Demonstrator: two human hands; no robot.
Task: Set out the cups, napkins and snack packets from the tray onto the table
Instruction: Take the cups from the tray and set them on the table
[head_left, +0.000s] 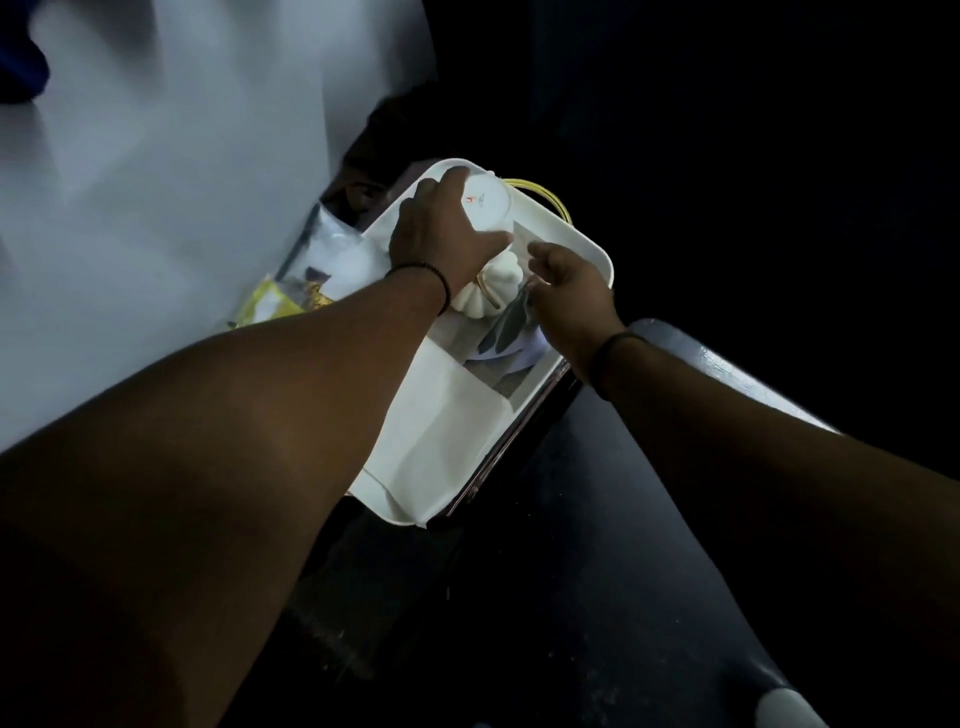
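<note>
- Left hand (441, 234) grips a white cup (485, 203) at the far end of the tray (582, 244).
- Right hand (569, 291), fingers relaxed, hovers beside a rolled napkin (493, 286) on the tray.

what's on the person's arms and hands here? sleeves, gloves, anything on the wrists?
No gloves, and no sleeves on the forearms in view. The left hand has a thin dark beaded band at the wrist; the right hand has a plain thin dark band at its wrist. No rings visible.
</note>
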